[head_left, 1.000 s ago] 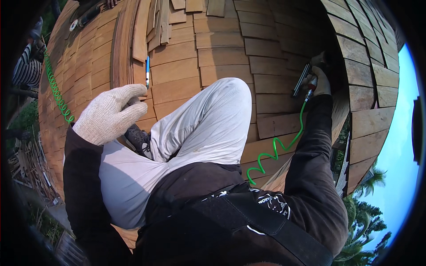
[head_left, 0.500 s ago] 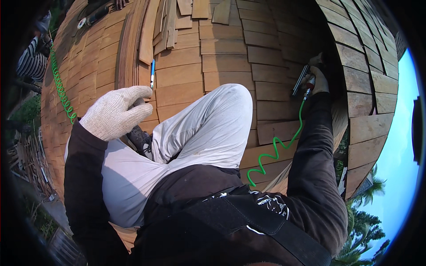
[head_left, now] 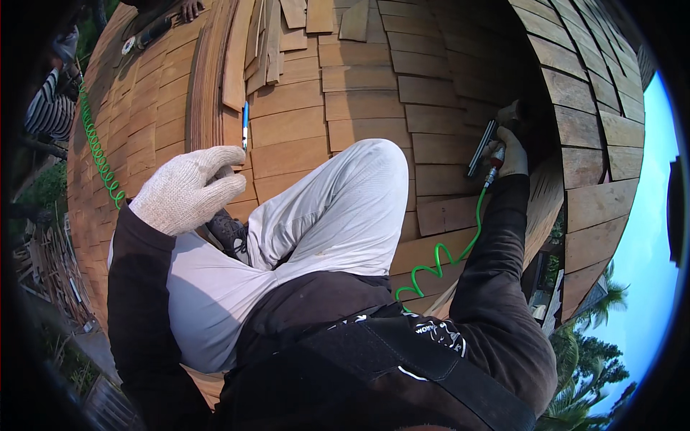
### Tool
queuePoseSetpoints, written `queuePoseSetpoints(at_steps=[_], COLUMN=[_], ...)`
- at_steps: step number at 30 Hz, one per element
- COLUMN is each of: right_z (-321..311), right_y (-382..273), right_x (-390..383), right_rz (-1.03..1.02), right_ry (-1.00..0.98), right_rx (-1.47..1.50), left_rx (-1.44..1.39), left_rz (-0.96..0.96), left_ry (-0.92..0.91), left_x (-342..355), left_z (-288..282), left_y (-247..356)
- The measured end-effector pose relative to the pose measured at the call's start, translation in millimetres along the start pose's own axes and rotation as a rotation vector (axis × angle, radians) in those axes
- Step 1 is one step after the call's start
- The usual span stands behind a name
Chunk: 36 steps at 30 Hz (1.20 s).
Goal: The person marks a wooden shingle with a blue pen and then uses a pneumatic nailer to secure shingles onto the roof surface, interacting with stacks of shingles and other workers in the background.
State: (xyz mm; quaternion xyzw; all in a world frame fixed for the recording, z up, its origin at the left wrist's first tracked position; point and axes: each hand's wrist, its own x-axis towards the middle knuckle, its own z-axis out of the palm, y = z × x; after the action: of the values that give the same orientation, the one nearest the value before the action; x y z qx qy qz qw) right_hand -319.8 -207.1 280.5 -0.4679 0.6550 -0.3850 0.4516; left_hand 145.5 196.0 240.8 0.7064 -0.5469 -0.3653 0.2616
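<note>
**Two gloved hands on a curved shingle roof, seen from the head**

The person sits on a roof (head_left: pixel 359 79) clad in overlapping wooden shingles, one knee (head_left: pixel 359 194) in light trousers raised between the arms. The right hand (head_left: pixel 509 154), gloved, is closed round the grip of a nail gun (head_left: pixel 483 147), whose dark body lies against the shingles at the far right. The gun's long axis runs slantwise, from the hand up and away toward the shaded curve of the roof. A green coiled hose (head_left: pixel 445 255) drops from the gun's handle and runs down beside the right forearm toward the waist.

The left hand (head_left: pixel 188 188), in a pale knitted glove, is loosely curled with fingers together and holds nothing that can be seen; it hovers above the left thigh, beside a dark shoe (head_left: pixel 228 233). Just beyond its fingertips a slim blue pen (head_left: pixel 245 123) stands out from the shingles, long axis nearly upright; the left hand is far the nearer to it. The gun lies well apart, across the knee, within the right hand only.

Loose shingles (head_left: pixel 266 43) lie stacked upslope of the pen. A second green coil (head_left: pixel 97 154) runs down the roof's left edge. No package or sign is visible; a small white mark sits on the dark waist strap (head_left: pixel 431 359).
</note>
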Motion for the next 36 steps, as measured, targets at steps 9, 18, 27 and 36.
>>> queuePoseSetpoints(at_steps=[9,18,27,36], right_z=[16.0,104.5,211.2,241.7], right_y=[-5.2,23.0,76.5,66.0], right_x=[-7.8,-59.7,-47.9,-56.0], right_rz=[-0.070,-0.397,-0.962,-0.979], right_ry=[-0.112,-0.202,-0.693,-1.080], right_rx=[0.051,-0.659,-1.462,-1.656], left_rx=[-0.028,0.084,0.102,0.075], left_rz=[-0.019,0.009,-0.003,-0.035], left_ry=[0.008,-0.057,-0.031,-0.038], left_x=[-4.4,-7.7,-10.5,-12.5], left_z=[-2.4,-2.5,-0.9,-4.5], left_y=[3.8,-9.5,-6.8,-8.2])
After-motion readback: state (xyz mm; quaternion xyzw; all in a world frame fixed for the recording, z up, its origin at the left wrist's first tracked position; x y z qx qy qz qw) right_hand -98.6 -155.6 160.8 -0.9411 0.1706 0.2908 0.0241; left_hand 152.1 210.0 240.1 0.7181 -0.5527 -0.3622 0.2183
